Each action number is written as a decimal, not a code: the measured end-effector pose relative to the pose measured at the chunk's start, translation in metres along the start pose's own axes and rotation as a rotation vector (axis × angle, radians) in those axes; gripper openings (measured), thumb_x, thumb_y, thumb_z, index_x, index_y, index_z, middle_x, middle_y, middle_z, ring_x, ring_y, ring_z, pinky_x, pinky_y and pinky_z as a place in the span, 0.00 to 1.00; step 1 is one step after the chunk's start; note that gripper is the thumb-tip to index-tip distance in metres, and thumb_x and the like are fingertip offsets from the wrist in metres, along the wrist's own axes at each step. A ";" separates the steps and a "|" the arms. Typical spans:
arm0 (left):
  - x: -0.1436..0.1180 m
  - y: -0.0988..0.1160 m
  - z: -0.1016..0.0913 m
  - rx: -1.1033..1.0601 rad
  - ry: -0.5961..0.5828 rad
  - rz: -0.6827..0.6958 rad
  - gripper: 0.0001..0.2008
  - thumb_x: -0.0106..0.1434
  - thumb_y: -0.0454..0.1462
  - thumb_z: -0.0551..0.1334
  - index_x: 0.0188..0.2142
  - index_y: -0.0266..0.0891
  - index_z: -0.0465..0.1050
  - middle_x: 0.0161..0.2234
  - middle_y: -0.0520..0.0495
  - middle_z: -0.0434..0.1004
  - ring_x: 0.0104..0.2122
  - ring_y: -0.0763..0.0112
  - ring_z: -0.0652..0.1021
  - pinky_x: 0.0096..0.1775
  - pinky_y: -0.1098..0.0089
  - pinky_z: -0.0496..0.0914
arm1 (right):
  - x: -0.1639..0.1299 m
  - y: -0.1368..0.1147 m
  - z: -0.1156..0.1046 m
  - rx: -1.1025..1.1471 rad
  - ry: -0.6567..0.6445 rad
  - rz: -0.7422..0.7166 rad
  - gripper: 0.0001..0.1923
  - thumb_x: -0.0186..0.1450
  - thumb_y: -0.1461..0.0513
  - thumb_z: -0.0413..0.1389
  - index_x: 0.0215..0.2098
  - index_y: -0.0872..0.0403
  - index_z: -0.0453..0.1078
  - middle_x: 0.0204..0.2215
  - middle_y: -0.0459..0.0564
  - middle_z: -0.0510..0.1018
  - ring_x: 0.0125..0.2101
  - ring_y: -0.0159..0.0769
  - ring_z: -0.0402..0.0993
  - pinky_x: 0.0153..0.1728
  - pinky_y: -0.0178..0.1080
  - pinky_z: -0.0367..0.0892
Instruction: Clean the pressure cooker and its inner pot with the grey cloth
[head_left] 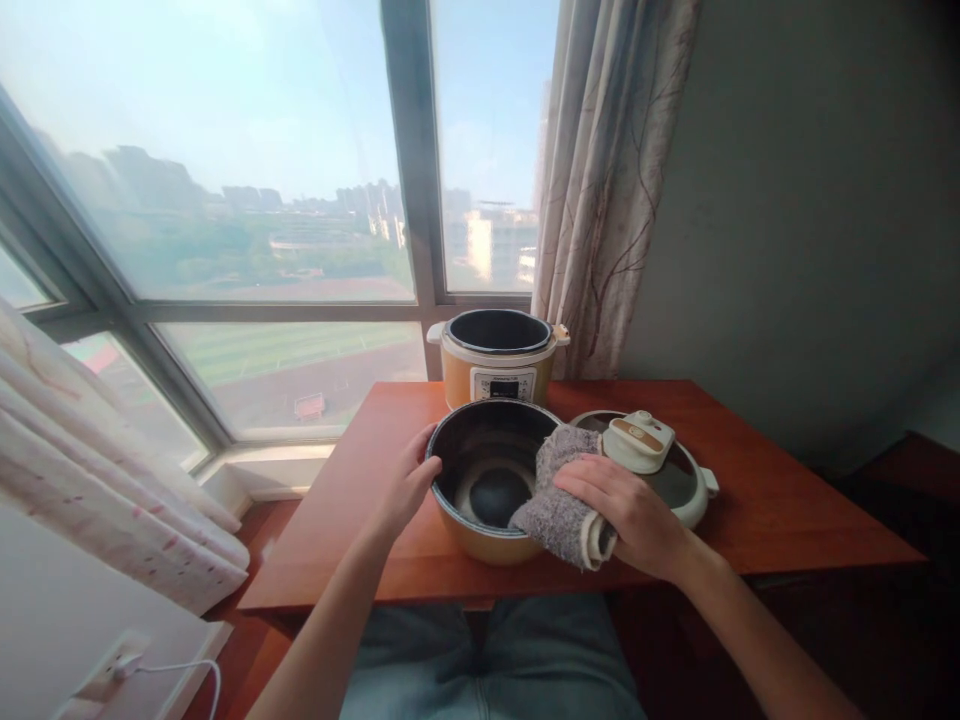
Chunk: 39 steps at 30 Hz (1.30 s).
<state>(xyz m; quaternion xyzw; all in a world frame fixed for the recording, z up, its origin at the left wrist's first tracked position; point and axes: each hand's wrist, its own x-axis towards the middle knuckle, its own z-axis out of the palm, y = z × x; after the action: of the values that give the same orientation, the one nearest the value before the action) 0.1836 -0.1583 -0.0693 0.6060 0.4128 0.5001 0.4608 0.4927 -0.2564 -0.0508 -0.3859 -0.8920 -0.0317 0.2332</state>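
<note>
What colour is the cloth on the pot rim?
Grey cloth, draped over the inner pot; head view.
</note>
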 end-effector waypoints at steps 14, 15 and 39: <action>-0.058 0.018 0.018 0.867 -0.177 0.715 0.09 0.68 0.34 0.55 0.32 0.42 0.70 0.30 0.49 0.76 0.36 0.64 0.76 0.54 0.54 0.66 | 0.003 -0.010 0.005 -0.004 0.054 0.025 0.32 0.56 0.68 0.51 0.60 0.57 0.66 0.56 0.58 0.75 0.57 0.47 0.70 0.65 0.56 0.56; -0.063 0.019 0.022 0.916 -0.183 0.719 0.10 0.68 0.34 0.55 0.29 0.42 0.68 0.27 0.50 0.74 0.33 0.64 0.74 0.51 0.55 0.66 | 0.006 -0.013 0.004 0.004 0.045 0.033 0.31 0.55 0.68 0.52 0.59 0.58 0.68 0.55 0.58 0.76 0.55 0.47 0.70 0.65 0.56 0.56; -0.055 -0.004 0.026 0.958 -0.040 0.841 0.16 0.70 0.39 0.53 0.24 0.42 0.55 0.22 0.52 0.63 0.27 0.66 0.65 0.37 0.63 0.61 | 0.047 -0.023 -0.013 0.608 0.259 0.488 0.10 0.65 0.59 0.56 0.38 0.54 0.77 0.30 0.47 0.81 0.34 0.40 0.76 0.36 0.37 0.66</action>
<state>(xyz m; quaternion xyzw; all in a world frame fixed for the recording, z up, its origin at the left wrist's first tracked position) 0.2006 -0.2138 -0.0870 0.8643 0.3090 0.3867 -0.0895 0.4533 -0.2440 -0.0154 -0.4926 -0.7063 0.2412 0.4476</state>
